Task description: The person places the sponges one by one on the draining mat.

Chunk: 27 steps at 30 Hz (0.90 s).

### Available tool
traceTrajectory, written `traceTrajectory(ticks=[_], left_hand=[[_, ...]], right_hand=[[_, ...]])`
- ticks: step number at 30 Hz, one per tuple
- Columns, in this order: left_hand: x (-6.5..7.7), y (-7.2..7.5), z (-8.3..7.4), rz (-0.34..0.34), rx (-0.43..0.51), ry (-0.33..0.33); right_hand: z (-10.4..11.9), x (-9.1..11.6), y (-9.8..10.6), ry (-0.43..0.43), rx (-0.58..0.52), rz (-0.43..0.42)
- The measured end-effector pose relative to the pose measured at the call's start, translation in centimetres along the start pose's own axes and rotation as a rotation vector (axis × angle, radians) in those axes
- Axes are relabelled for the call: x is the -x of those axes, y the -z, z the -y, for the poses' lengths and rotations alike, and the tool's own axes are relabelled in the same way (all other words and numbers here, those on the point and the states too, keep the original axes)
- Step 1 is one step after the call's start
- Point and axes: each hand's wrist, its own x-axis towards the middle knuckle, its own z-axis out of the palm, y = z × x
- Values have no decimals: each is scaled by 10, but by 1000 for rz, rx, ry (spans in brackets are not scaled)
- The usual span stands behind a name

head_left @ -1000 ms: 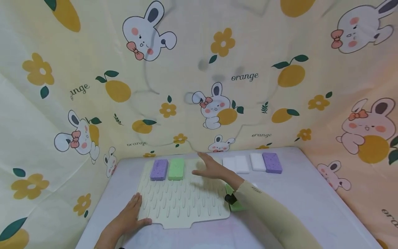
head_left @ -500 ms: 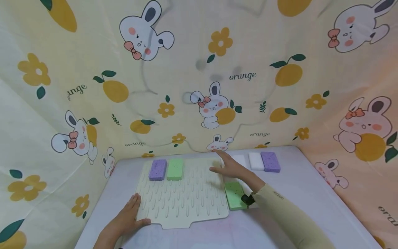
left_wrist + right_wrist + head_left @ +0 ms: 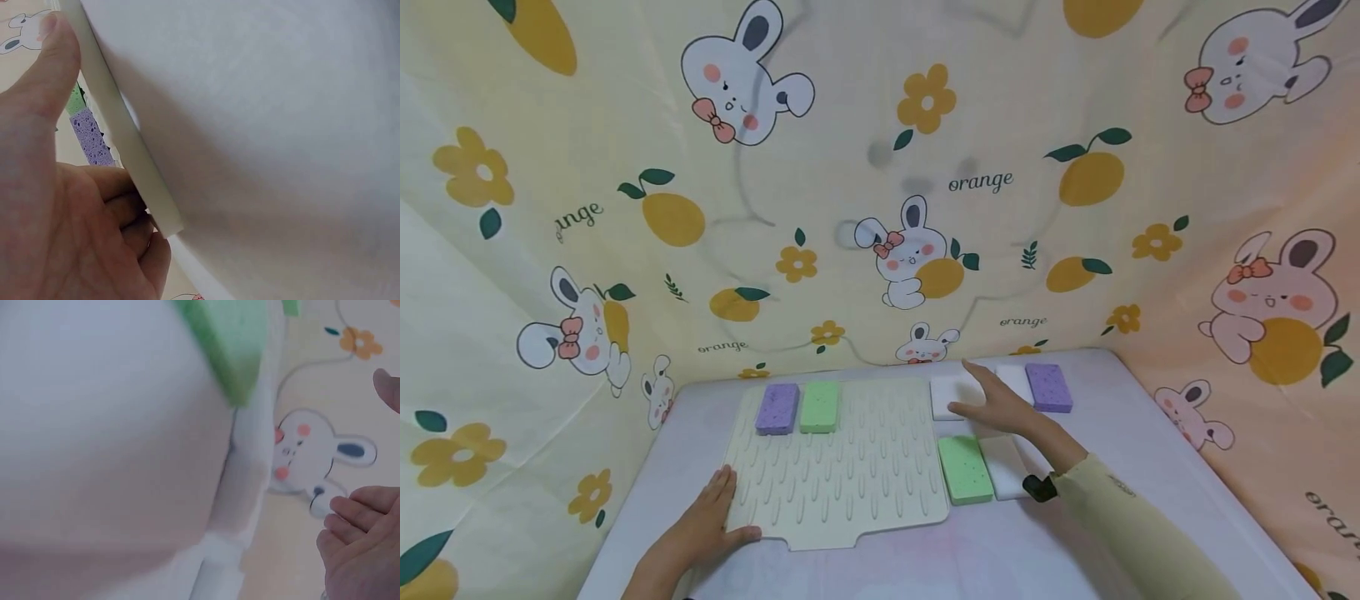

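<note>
My left hand (image 3: 703,523) rests at the front left corner of a cream ridged drying mat (image 3: 842,500), fingers along its left edge, thumb at its front edge. In the left wrist view, the thumb lies across the mat's pale rim (image 3: 134,153). A purple sponge (image 3: 777,409) and a green sponge (image 3: 819,407) lie side by side at the mat's back left. Above the white pads (image 3: 945,400) right of the mat, my right hand (image 3: 1000,404) is spread and holds nothing. It partly hides them. Closer to me lie another green sponge (image 3: 966,471) and a white pad (image 3: 1002,469).
Another purple sponge (image 3: 1048,388) sits at the back right beside a white pad (image 3: 1017,383). A printed cloth (image 3: 820,167) hangs behind and beside the pale table (image 3: 1150,500).
My right hand has moved right, off the mat and over the white pads. The nearer green sponge has come into full view. My left hand has stayed at the mat's corner.
</note>
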Motion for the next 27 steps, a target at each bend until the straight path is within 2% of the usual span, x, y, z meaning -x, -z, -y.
traceTrajectory(ticks=[15,22,27], left_hand=[[-2,-3,5,-4,-15,-12],[-2,-2,4,-6,-19,-10],[-2,-2,4,-10,-14,-21]], right_hand=[[-49,40,33,-95,-13,-34],[-81,44,43,-87,20,-64],[-99,41,51,-120,47,-72]])
